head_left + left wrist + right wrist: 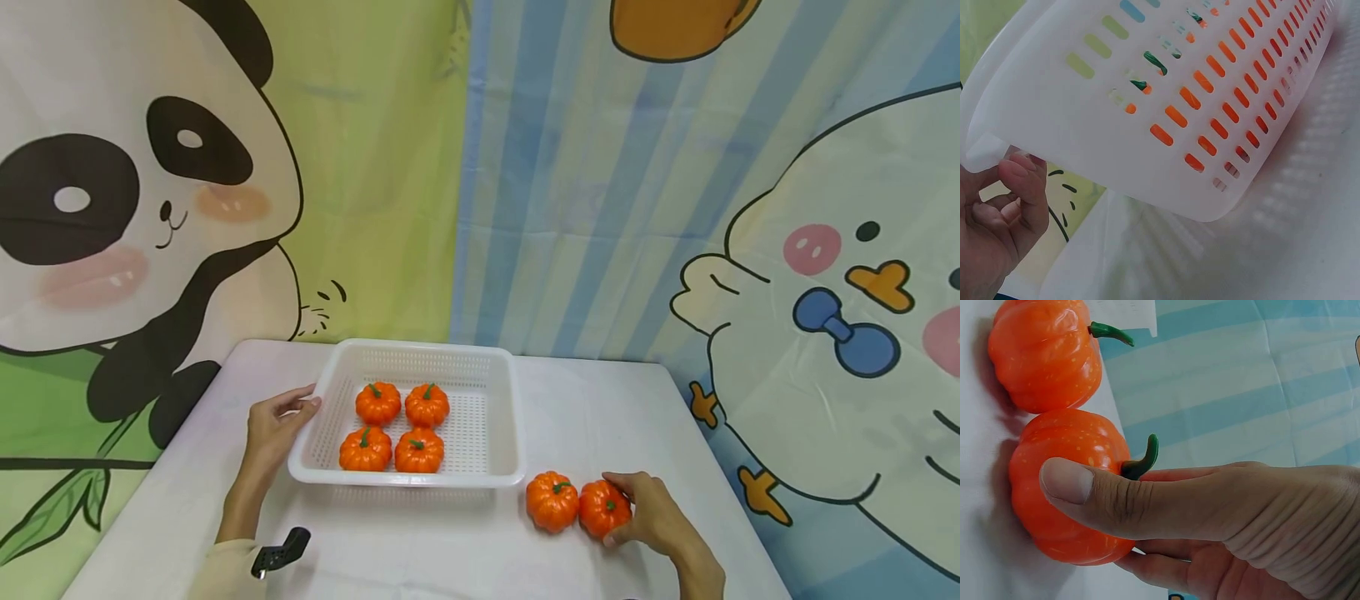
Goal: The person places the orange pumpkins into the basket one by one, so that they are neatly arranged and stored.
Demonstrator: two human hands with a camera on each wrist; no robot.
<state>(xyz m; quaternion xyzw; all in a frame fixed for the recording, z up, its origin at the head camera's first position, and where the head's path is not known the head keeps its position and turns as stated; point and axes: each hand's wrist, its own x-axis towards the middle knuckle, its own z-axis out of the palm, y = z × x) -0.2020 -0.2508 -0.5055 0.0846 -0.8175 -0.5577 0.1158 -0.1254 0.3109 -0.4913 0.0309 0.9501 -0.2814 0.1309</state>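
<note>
A white perforated plastic basket (pixel 504 433) holds several small orange toy pumpkins (pixel 419 450) with green stems, grouped toward its left and middle. My left hand (pixel 276 429) pinches the basket's left rim; in the left wrist view its thumb and curled fingers (pixel 1022 181) meet at the rim's underside. To the right of the basket, my right hand (pixel 654 514) grips a toy pumpkin (pixel 1072 487) between thumb and fingers, its curved stem beside the hand. Another toy pumpkin (pixel 552 502) sits against its left side, on the table.
A white cloth covers the table (pixel 420 550). Behind it hangs a curtain (pixel 555 183) printed with a panda and a white chick. A black strap-like device (pixel 281 552) is worn at the left wrist.
</note>
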